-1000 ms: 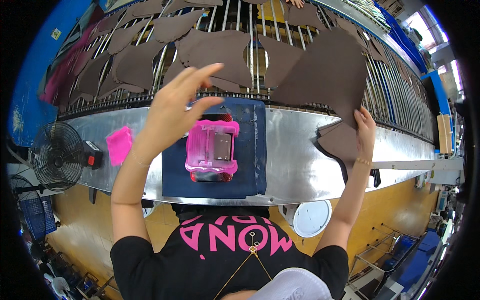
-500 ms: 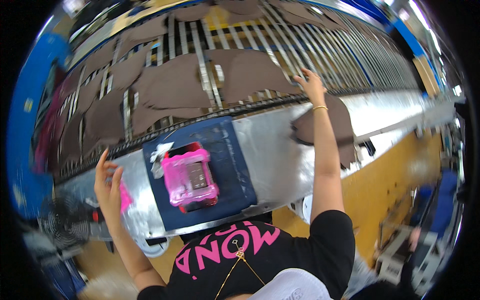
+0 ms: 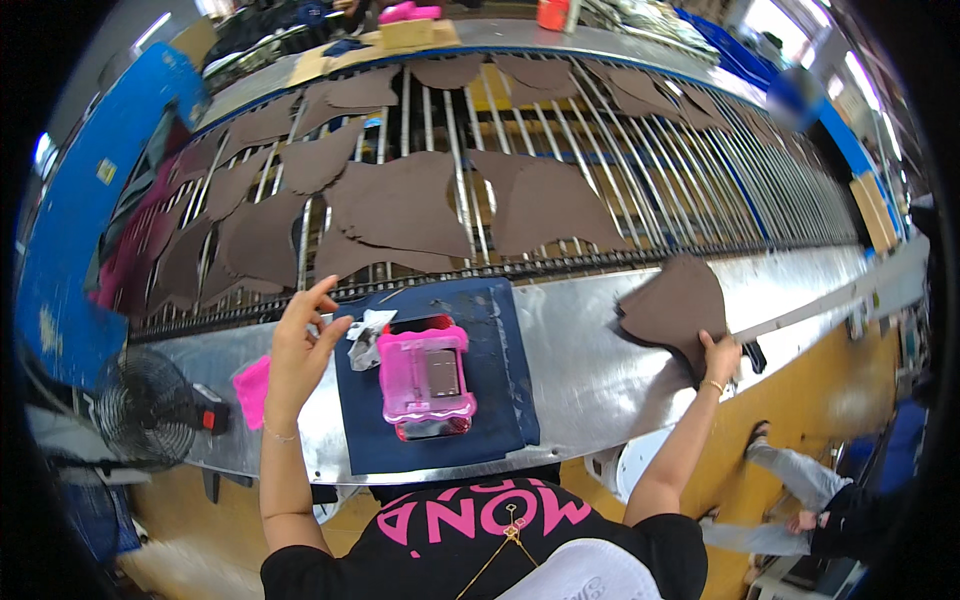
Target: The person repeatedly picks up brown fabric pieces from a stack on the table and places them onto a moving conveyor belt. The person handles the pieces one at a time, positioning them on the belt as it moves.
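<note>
— Hands first: where are they, and what do they hold?

— Well apart. The right hand (image 3: 718,355) is stretched out to the right and closed on the near edge of a brown fan-shaped piece of leather-like sheet (image 3: 672,305), which lies on the shiny metal work table (image 3: 600,365) just near of the conveyor. The left hand (image 3: 297,345) is raised over the left part of the table with fingers spread and nothing in it; its fingertips are close to a small crumpled silvery scrap (image 3: 368,332).

— What sits between the hands?

— A dark blue rectangular mat (image 3: 500,350), flat on the table. On it stands a pink plastic box-shaped device with a grey panel on top (image 3: 425,378). The silvery scrap lies at the mat's far left corner, just beside the device.

— And farther away?

— A conveyor of long metal rods (image 3: 620,160) runs across the far side, carrying many more flat brown cut pieces (image 3: 400,205), some overlapping.

— Anything to the left?

— A pink flat object (image 3: 252,388) lies on the table just left of the left wrist, and a black round fan with a wire cage (image 3: 140,405) stands at the table's left end. At the lower right, another person (image 3: 830,500) in grey trousers is partly in view.
</note>
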Tool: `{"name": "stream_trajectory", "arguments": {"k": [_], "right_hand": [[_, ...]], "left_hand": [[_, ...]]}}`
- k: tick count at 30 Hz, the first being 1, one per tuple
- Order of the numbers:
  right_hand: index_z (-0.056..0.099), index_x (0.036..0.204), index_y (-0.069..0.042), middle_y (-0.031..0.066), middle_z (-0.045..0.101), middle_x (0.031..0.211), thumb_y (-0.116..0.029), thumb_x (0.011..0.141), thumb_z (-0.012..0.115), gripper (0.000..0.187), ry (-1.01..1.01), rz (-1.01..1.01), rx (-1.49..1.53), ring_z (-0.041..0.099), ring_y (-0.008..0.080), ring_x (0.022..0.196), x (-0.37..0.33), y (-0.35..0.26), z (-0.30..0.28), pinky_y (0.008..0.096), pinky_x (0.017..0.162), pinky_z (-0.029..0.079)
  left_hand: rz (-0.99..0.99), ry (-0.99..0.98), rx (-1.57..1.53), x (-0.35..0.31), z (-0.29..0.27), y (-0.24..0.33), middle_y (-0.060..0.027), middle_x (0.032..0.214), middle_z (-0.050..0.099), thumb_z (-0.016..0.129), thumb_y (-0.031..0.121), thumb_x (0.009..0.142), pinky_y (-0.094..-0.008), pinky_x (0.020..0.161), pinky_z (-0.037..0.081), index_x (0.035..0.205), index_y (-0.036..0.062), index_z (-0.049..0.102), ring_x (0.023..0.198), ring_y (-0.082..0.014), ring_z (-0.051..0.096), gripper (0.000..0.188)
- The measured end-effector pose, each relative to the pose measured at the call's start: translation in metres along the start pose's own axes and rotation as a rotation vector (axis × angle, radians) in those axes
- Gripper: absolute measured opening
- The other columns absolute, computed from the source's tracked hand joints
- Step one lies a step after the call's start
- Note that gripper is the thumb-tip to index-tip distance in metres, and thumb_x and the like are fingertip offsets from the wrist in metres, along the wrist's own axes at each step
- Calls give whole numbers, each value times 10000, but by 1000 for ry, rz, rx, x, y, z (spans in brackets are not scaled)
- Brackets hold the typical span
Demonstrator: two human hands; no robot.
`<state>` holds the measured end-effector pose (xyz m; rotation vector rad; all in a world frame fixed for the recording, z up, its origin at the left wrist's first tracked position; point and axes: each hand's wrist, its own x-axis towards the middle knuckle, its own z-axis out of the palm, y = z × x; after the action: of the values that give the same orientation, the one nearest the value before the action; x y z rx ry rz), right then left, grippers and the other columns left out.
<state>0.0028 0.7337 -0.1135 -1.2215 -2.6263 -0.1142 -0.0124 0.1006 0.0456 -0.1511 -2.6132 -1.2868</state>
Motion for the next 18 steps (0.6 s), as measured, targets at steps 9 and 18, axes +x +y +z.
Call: {"name": "stream_trajectory", "arguments": {"k": [9,18], "right_hand": [[603,1041,5,193,616,1042,-297,738,752,453,-170,-5,-103,620,334,955,3,-25,-55,421,795,515],[523,1152,87,207,610,1092,-279,978,462,409,98,-553,616,607,303,899,-24,-51,-161,335,814,472]], "left_hand": [[23,7,11,-17,-15,-3,-33,893,541,696,112,815,-232,537,395,1249,91,546,619,-97,469,460],[205,-67,-42,0,-3,12,-64,920,566,694,115,803,-272,650,462,1228,95,572,724,-150,549,443]]}}
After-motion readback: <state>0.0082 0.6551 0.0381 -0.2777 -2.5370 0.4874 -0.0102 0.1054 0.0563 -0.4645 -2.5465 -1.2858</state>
